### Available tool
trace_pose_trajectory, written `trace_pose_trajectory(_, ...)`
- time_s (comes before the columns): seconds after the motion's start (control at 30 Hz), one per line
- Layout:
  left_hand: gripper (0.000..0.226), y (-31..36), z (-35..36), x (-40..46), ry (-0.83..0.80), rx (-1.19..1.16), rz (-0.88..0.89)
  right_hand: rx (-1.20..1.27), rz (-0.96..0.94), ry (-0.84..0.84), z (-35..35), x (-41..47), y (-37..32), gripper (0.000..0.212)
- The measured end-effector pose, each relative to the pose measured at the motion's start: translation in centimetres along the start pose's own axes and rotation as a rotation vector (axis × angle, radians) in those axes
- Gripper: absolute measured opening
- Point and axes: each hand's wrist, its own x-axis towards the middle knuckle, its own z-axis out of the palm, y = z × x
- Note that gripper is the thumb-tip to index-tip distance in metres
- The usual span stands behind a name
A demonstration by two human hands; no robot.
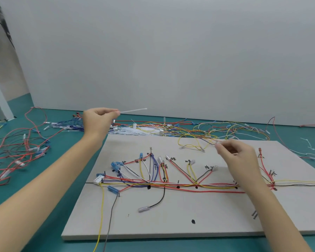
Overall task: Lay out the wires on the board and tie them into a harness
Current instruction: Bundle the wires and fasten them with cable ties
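**While the bundle lies loose, a tie is ready above it**

Because the wires (171, 185) are thin, light and limp, they will hold no shape of their own. They run as a loose trunk of red, yellow, blue and black strands along the black line drawn across the board (171, 224), with branches fanning up to small terminals beside handwritten marks. I judge they are best gathered at the trunk, close to a peg mark, rather than pulled by the clear terminal ends, which look easy to bend or drag out of place.

Held up over the far left edge of the board, the left hand (98, 119) pinches one end of a white cable tie (134, 110) between thumb and fingertips. The tie sticks out straight to the right, so it seems springy but stiff enough to thread. Over the right part of the board, the right hand (238, 157) has its fingers curled; it appears to pinch something small at its fingertips, though what it is cannot be made out.

Beyond the board, spare wires (216, 130) and a heap of white ties (131, 131) sprawl on the green table (53, 188). A yellow loop (189, 142) strays onto the board's far edge and could snag.
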Motion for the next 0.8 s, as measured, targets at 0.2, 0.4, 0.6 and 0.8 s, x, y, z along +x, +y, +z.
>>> trace_pose_trajectory(0.2,0.005,1.5,1.9,-5.9,-0.266,-0.191,-0.119,0.489,0.173,-0.195,3.8,-0.6,-4.2,0.013)
trace_pose_trajectory(0.4,0.011,1.4,2.4,-9.6,-0.391,-0.155,-0.136,0.781,0.380,-0.239,6.1,-0.9,-5.8,0.020)
trace_pose_trajectory(0.6,0.012,1.2,1.7,-10.0,-0.414,-0.125,-0.157,0.900,0.411,-0.228,6.0,-1.5,-4.8,0.013)
trace_pose_trajectory(0.8,0.012,2.0,0.2,-8.8,-0.544,-0.092,-0.175,0.778,0.297,-0.232,5.7,-1.6,-4.7,0.010)
